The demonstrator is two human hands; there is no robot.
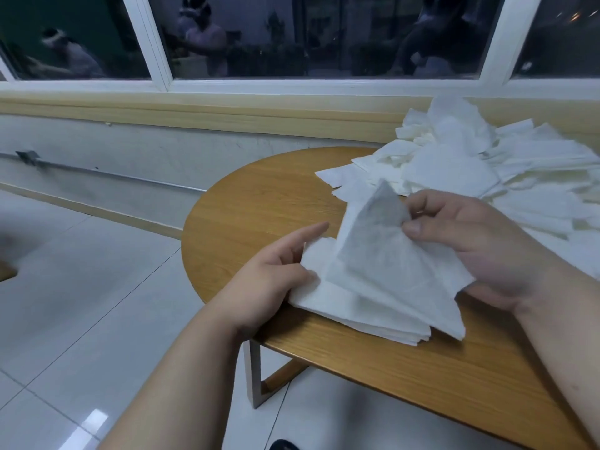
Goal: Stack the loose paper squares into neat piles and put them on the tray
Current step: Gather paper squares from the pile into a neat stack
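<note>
A small stack of white paper squares point(350, 306) lies near the front edge of a wooden table point(259, 203). My left hand point(269, 271) pins the stack's left corner with thumb and fingers, its index finger stretched out. My right hand point(470, 241) pinches the upper edge of one paper square point(380, 248) between thumb and fingers and holds it tilted up over the stack. A big loose heap of paper squares point(487, 164) covers the right side of the table. No tray is in view.
The table has a rounded left end and a metal leg point(256, 375) beneath it. A tiled floor point(81, 287) lies to the left and below. Behind the table run a wall, a wooden sill and dark windows with reflections of people.
</note>
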